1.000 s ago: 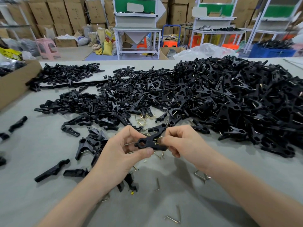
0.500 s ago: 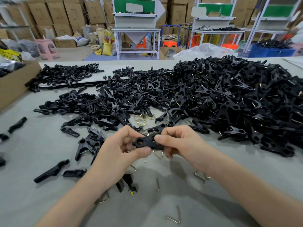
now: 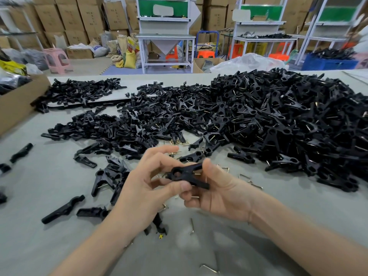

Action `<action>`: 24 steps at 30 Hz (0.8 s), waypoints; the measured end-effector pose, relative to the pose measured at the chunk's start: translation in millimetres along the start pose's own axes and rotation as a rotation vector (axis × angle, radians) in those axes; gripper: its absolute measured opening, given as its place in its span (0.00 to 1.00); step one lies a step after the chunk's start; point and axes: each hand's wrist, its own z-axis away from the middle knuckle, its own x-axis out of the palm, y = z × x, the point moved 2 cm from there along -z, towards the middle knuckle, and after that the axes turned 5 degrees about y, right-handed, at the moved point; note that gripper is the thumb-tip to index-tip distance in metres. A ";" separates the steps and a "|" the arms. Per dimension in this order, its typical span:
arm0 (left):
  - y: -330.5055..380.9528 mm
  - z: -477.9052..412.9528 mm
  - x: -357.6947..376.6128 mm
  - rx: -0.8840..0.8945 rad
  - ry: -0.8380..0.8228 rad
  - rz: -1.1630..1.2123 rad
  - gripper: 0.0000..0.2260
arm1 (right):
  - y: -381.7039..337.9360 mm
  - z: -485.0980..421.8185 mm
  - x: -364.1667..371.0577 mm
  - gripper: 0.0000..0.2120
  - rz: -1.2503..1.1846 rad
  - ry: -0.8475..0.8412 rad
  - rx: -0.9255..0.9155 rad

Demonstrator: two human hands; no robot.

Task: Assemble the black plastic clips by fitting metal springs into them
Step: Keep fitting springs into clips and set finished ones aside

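A black plastic clip (image 3: 187, 176) hangs above the grey table (image 3: 59, 246), held between both hands. My left hand (image 3: 147, 194) pinches its ring end with thumb below and fingers above. My right hand (image 3: 223, 194) grips the other end, thumb on top, palm turned up. A bit of metal spring shows at the clip's right side. Loose brass-coloured springs (image 3: 179, 143) lie just beyond the hands. More springs (image 3: 245, 177) lie to the right of my right hand.
A huge heap of black clips (image 3: 278, 120) fills the right and middle of the table. Single clip halves (image 3: 63, 209) lie at the left. A cardboard box (image 3: 18, 100) stands at the left edge. Shelving and cartons stand behind.
My right hand has turned palm up and opened out around the clip. The clip has tilted, its ring end now toward my left hand. My left fingers have spread a little.
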 end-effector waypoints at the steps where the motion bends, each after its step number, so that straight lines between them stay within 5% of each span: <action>1: 1.1 -0.5 -0.2 0.007 0.006 0.042 0.09 | -0.7 -0.4 0.4 0.39 -0.009 -0.006 -0.015; 5: 3.2 0.7 -1.8 0.035 0.006 0.100 0.08 | 3.1 -4.2 6.0 0.33 -0.020 -0.059 -0.062; 10: 2.3 2.4 0.6 0.105 0.008 -0.150 0.10 | 6.4 -4.8 12.9 0.31 -0.038 -0.105 -0.066; 18: -6.8 2.5 -1.0 0.184 0.131 -0.313 0.10 | 3.1 -3.4 12.3 0.30 -0.024 0.001 -0.055; 24: -3.3 -3.7 -6.8 0.324 0.025 -0.422 0.19 | 0.8 -4.4 9.2 0.33 0.015 0.072 -0.154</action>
